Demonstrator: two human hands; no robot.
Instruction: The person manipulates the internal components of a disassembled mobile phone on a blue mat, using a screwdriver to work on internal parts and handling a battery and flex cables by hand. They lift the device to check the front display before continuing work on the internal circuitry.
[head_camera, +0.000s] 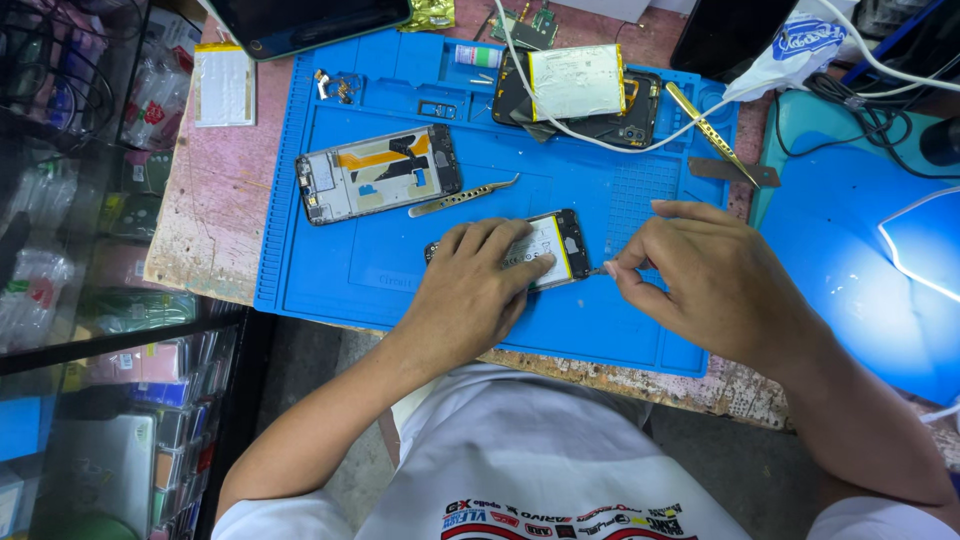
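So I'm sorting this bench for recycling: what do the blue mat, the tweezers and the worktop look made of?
Blue mat: probably silicone or rubber; matte, with moulded compartments and ridges.
Tweezers: metal, judging by the thin, silvery, shiny blades.
Worktop: maybe painted wood or board; the pinkish coat is worn and chipped at the edge. Hard to tell.

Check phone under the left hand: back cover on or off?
Off: the small opened black phone shows its white battery; left hand presses it flat.

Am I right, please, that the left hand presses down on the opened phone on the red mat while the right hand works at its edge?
Not quite: the head view shows the mat is blue. The left hand does press on the phone, with the right hand at its edge.
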